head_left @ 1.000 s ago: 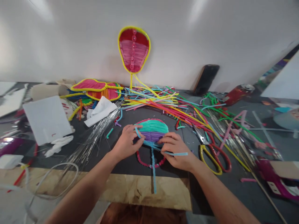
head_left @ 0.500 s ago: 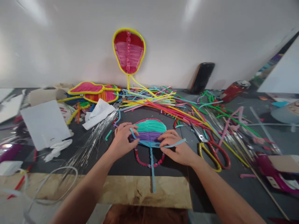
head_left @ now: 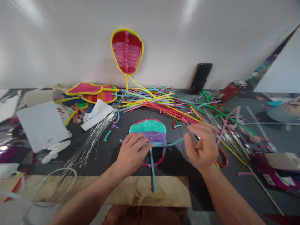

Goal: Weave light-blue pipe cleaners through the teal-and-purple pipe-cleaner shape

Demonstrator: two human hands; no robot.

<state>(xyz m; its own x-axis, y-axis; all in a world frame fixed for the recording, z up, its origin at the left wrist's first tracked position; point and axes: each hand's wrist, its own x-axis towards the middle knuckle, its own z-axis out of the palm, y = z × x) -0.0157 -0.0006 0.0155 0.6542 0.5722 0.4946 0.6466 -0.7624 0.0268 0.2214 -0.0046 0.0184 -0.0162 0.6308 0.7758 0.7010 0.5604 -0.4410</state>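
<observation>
On the dark tabletop lies a rounded pipe-cleaner craft (head_left: 147, 126), filled with turquoise and purple rows inside a pink outline. Its lower part is an unfilled loop, and a light blue stem runs down its middle. My left hand (head_left: 134, 152) is closed over its left side, thumb and fingers gripping near a light blue pipe cleaner (head_left: 172, 143) laid across the lower row. That strip's free end sticks out right, close to my right thumb. My right hand (head_left: 202, 147) is raised above scissors (head_left: 223, 157), fingers loosely curled, thumb and index apart, nothing visible between them. It hides most of the scissors.
Loose pipe cleaners (head_left: 150, 101) are heaped behind the craft. A yellow-edged pink piece (head_left: 127, 51) stands against the wall, near a phone (head_left: 200, 78) and a red can (head_left: 233, 90). Silver wires (head_left: 90, 140) and white paper (head_left: 42, 125) lie left, a purple glue gun (head_left: 264, 170) right.
My right hand has let go of the craft and moved right and up over the scissors. My left hand has shifted right and down across the craft's lower left side.
</observation>
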